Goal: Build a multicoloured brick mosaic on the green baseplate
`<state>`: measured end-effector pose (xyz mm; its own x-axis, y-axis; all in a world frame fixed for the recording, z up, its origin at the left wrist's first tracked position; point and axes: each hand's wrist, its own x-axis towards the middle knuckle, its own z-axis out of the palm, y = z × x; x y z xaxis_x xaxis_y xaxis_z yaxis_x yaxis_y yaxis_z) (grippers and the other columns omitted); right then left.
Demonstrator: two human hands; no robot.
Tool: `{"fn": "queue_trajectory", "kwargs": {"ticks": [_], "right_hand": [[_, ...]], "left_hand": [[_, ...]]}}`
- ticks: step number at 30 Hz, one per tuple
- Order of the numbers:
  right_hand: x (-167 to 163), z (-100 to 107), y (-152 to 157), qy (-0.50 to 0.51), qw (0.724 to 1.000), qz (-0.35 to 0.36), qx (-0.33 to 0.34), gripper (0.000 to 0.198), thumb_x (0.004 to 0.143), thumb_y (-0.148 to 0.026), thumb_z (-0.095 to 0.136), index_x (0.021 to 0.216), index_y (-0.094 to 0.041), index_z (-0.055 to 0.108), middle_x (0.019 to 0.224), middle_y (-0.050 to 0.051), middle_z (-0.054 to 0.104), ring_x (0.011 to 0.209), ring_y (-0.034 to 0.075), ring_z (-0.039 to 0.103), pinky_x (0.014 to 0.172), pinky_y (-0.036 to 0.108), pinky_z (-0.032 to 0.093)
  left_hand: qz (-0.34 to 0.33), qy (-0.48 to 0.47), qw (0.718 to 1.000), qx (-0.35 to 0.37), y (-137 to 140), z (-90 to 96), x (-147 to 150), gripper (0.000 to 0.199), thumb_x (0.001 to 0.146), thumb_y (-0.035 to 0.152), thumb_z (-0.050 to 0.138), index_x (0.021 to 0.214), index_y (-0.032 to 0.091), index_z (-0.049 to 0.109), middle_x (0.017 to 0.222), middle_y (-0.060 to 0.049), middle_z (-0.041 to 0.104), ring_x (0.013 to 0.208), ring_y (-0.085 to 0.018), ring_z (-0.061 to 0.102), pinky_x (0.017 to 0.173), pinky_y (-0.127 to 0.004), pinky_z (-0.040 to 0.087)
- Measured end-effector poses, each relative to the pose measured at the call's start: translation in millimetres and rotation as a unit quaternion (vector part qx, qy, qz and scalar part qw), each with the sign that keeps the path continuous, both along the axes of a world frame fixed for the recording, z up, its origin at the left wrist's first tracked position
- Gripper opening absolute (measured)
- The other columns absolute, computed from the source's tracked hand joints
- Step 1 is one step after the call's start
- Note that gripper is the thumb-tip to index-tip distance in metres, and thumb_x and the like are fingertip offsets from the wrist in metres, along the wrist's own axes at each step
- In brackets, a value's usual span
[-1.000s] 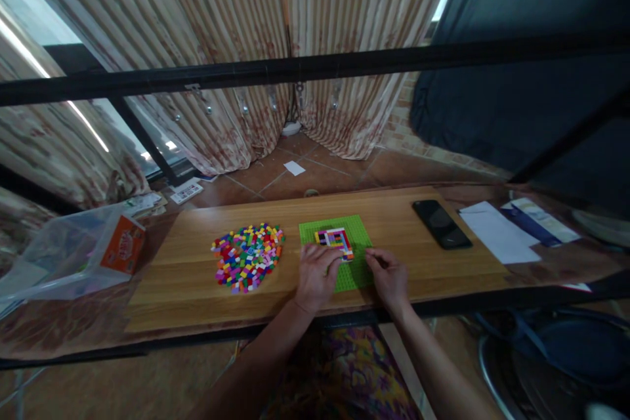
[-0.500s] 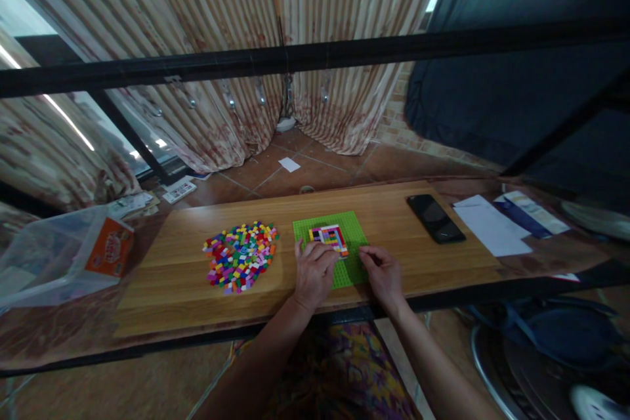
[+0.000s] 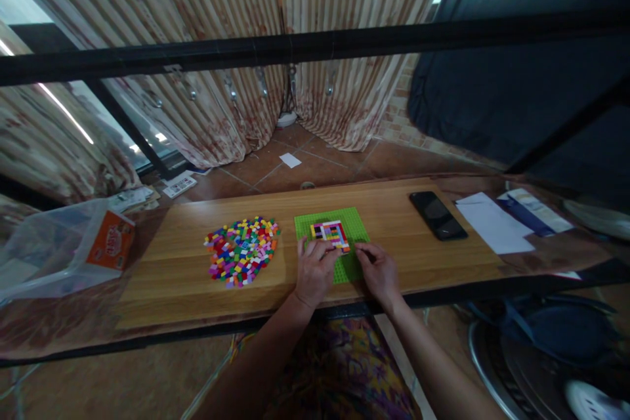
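Note:
A green studded baseplate (image 3: 354,269) lies on the wooden board, with a roughly square block of multicoloured toy bricks (image 3: 331,231) built up on it. Over the plate's left part is my left hand (image 3: 315,271), its thumb and index finger close together at the near edge of the bricks. What they grip, if anything, is hidden. My right hand (image 3: 380,272) sits at the plate's right edge, thumb and fingertips pinched together; anything between them is too small to make out. Left of the plate, a heap of loose small bricks (image 3: 243,249) is spread out.
A black phone (image 3: 438,215) lies on the right of the wooden board (image 3: 167,289). Beyond it are white papers (image 3: 492,226) and a packet (image 3: 534,212). On the left stands a clear plastic bin (image 3: 54,243) with an orange label. A dark bar crosses behind.
My right hand's fingertips have shifted slightly left over the plate, nearer the bricks. My left fingers have moved a little, uncovering slightly more of the brick block. The view has tilted slightly.

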<state>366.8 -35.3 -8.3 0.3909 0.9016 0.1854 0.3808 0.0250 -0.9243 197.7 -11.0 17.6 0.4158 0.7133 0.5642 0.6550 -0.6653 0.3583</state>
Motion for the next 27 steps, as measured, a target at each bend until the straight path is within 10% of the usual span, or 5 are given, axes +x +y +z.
{"fn": "queue_trajectory", "kwargs": {"ticks": [15,27], "right_hand": [[-9.5,-5.8,-6.9,-0.168,0.985,0.013,0.023,0.031,0.086,-0.040,0.046,0.088,-0.020,0.070,0.094,0.010,0.069,0.084,0.024,0.063,0.075,0.037,0.048],[-6.9,-13.2,-8.7,-0.215,0.976,0.011,0.037,0.034,0.086,-0.043,0.044,0.089,-0.021,0.070,0.097,0.011,0.069,0.084,0.025,0.064,0.073,0.039,0.049]], "left_hand": [[0.069,0.021,0.997,-0.036,-15.5,12.9,-0.1,0.022,0.090,0.023,0.053,0.108,0.030,0.063,0.106,-0.004,0.065,0.102,-0.023,0.056,0.108,-0.058,0.022],[0.338,-0.004,0.940,-0.044,-30.6,13.7,-144.8,0.020,0.081,0.019,0.059,0.097,0.024,0.068,0.103,-0.008,0.067,0.098,-0.028,0.057,0.093,-0.049,0.036]]}}
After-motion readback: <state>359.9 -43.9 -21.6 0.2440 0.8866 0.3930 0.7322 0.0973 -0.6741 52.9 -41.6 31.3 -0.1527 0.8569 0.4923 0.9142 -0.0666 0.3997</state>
